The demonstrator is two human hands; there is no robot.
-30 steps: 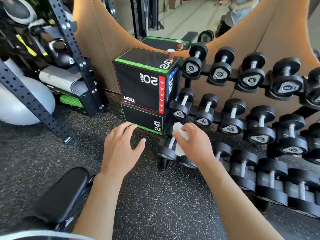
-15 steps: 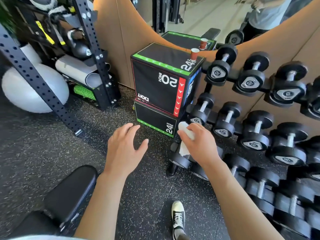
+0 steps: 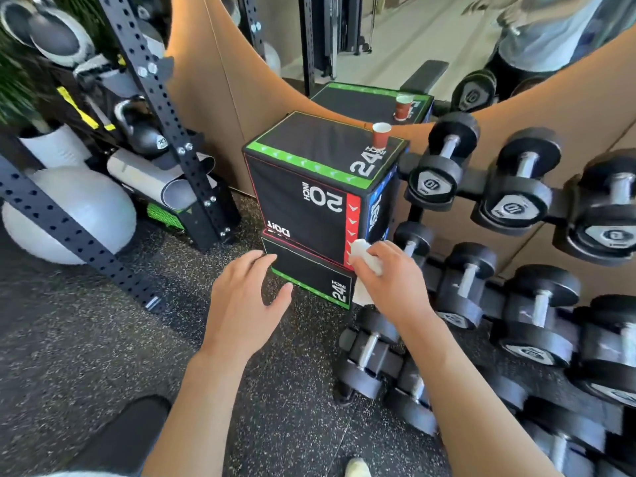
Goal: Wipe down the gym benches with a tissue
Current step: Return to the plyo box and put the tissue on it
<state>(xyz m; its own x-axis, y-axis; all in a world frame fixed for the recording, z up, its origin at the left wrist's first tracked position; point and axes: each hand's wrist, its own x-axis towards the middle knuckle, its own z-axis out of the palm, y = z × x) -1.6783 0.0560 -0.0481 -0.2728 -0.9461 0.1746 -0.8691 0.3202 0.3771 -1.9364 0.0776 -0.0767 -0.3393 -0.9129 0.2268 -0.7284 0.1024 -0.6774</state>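
Before the stacked boxes (image 3: 309, 204), the right hand (image 3: 389, 280) pinches the tissue (image 3: 366, 259); the left hand (image 3: 244, 304) hovers spread alongside.

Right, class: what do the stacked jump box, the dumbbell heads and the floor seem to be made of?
Jump box: probably vinyl-covered foam; matte skin, soft edges. Dumbbell heads: likely matte black rubber over metal; handles shine. Floor: seemingly speckled rubber matting; faint seam lines show.

A cup (image 3: 381, 134) stands on stacked boxes (image 3: 309, 187), dumbbell rack (image 3: 516, 208) right, ball (image 3: 79, 208) left.
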